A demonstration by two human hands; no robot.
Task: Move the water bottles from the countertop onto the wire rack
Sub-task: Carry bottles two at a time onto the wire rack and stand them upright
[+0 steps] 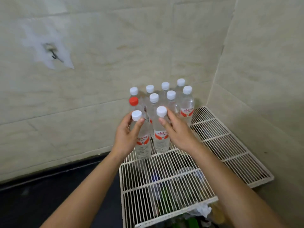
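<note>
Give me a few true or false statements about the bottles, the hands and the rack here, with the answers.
1. Each hand grips one bottle: left hand, right hand. True.
2. Every cap is white. False: one bottle has a red cap.
3. The bottles lie flat on the wire rack. False: they stand upright.
4. The bottle in the right hand has a red label. True.

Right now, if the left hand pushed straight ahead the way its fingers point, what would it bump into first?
The left hand already grips a front bottle. Straight on, that bottle would probably meet the red-capped bottle just behind it, though depth is hard to judge here.
</note>
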